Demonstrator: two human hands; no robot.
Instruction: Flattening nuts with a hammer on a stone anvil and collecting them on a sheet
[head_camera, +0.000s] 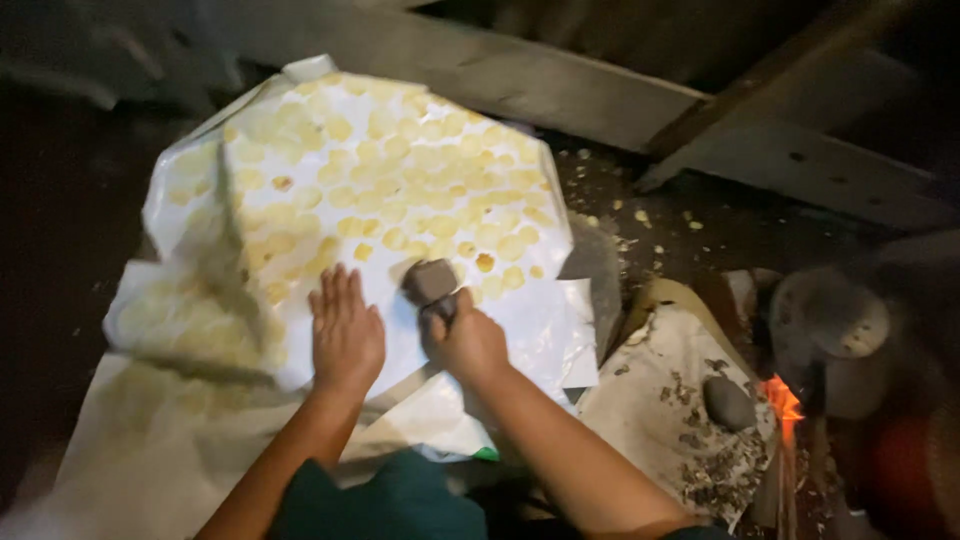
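Note:
A white plastic sheet lies over a round raised surface and carries several flattened pale yellow discs. My left hand rests flat on the sheet near its front edge, fingers spread. Just to its right, my right hand grips the handle of a small grey mallet, whose blocky head sits on the sheet beside the nearest discs.
More white sheets with yellow discs lie at the left and front. At the right, a dirty sheet holds a dark stone and scraps. A small fire burns beside a round pot. Wooden beams run behind.

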